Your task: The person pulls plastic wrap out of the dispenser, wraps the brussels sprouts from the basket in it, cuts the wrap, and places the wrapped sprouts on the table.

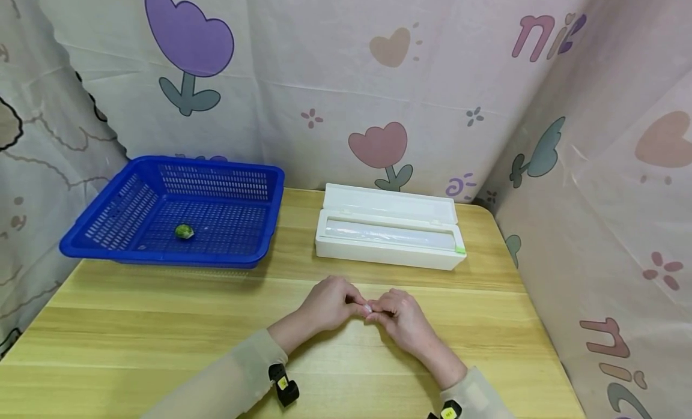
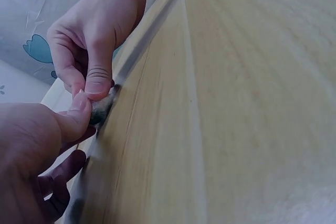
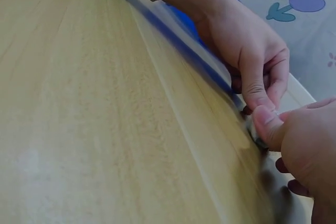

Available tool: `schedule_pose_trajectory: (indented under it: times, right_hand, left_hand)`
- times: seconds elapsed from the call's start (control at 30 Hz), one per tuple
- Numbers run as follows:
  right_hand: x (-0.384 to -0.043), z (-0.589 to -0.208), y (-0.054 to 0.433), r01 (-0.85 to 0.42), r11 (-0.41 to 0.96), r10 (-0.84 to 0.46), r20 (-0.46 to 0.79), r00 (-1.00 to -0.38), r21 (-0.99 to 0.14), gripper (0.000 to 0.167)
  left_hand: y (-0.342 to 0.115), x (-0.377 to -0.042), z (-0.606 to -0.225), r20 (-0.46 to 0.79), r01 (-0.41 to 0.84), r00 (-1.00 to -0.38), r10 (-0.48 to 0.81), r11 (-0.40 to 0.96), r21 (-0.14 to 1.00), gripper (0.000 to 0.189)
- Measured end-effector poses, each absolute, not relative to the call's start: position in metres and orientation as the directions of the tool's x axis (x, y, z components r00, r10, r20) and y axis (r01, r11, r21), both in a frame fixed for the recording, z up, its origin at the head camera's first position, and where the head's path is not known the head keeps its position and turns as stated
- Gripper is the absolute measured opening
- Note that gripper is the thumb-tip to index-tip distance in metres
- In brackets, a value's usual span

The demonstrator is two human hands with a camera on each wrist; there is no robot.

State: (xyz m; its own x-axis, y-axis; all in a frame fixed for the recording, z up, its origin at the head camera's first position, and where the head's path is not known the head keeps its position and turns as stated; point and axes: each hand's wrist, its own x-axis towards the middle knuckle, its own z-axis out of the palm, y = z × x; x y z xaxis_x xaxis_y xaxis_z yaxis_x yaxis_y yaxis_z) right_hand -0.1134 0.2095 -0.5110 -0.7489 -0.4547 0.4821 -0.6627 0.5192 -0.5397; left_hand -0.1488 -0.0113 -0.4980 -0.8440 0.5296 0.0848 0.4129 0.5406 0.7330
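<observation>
Above the table's front middle, my left hand [image 1: 331, 304] and right hand [image 1: 402, 320] meet fingertip to fingertip. Between them they pinch a small dark green thing [image 2: 100, 113] with a pale, film-like cover. Only a whitish bit of it [image 1: 368, 308] shows in the head view, since thumbs and fingers hide most of it; its kind I cannot tell. In the right wrist view, the thumbs press side by side over the small thing [image 3: 255, 135]. Behind the hands stands a long white cling film box [image 1: 389, 254] with its lid [image 1: 390, 203] raised, a roll of clear film [image 1: 389, 234] inside.
A blue plastic basket [image 1: 259, 251] stands at the back left, with one small mottled green round item [image 1: 184, 231] on its floor. The wooden table [image 1: 162, 347] ends at a patterned curtain [image 1: 303, 59] at the back and right.
</observation>
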Motion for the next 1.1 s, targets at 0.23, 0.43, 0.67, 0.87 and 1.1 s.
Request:
schedule_pose_trajectory:
  times: [0.23,0.43,0.67,0.87,1.1]
  right_hand:
    - [-0.114,-0.513,0.21,-0.646,0.508,-0.439,0.475,-0.763,-0.569,0.014]
    - [-0.114,-0.515,0.21,-0.624,0.494,-0.421,0.462,-0.781,-0.605,0.013]
    - [-0.11,-0.512,0.21,-0.573,0.482,-0.395,0.42,-0.817,-0.663,0.017]
    - [-0.106,-0.511,0.212,-0.548,0.496,-0.398,0.384,-0.833,-0.674,0.01]
    - [-0.102,-0.509,0.207,-0.414,0.474,-0.305,0.296,-0.905,-0.777,0.013]
  left_hand:
    - [-0.011,-0.147,-0.496,0.1,0.432,-0.836,0.539,0.536,0.725,0.005]
    - [-0.012,-0.147,-0.495,0.083,0.403,-0.827,0.556,0.484,0.776,0.004]
    - [-0.011,-0.147,-0.494,0.078,0.408,-0.82,0.566,0.485,0.773,0.008]
    - [-0.009,-0.146,-0.495,0.069,0.406,-0.831,0.553,0.517,0.754,0.006]
    - [-0.007,-0.146,-0.496,0.048,0.365,-0.844,0.534,0.507,0.781,0.005]
